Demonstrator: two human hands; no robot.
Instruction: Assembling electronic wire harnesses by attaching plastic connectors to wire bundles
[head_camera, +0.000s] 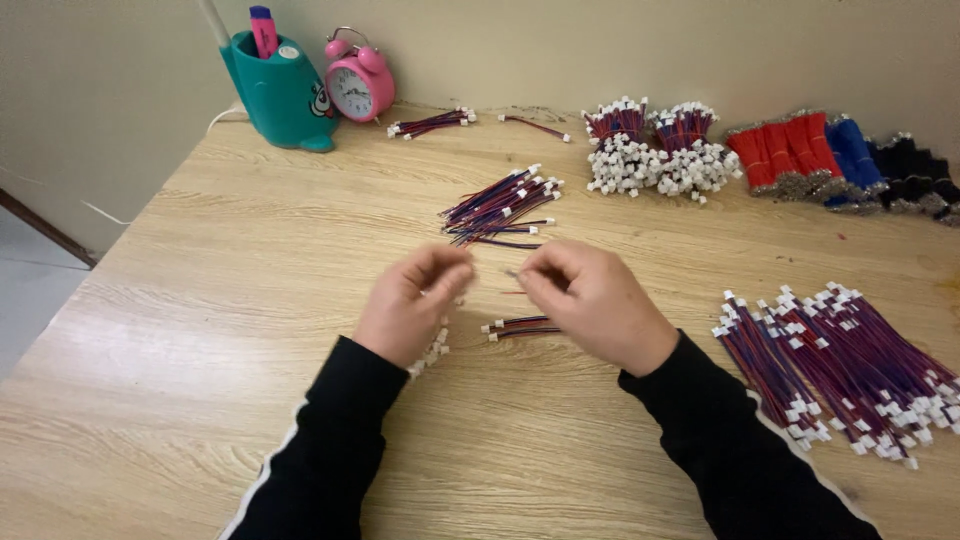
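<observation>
A: Head view. Hands?

B: Left hand (413, 303) and right hand (590, 303) are both pinched shut, fingertips nearly meeting above the desk (200, 330). Each seems to nip a wire end; the wire (512, 272) between them is too thin to confirm.

A: Stock?

B: Small wire bunch (520, 326) lies just below the hands, within reach. Loose pile (500, 208) beyond them; large pile (850, 365) right.

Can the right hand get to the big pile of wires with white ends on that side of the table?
Probably yes. The right hand is near the middle of the wooden table, and the big pile of wires lies on the same side with only bare table between them. Nothing seems to block the way.
</observation>
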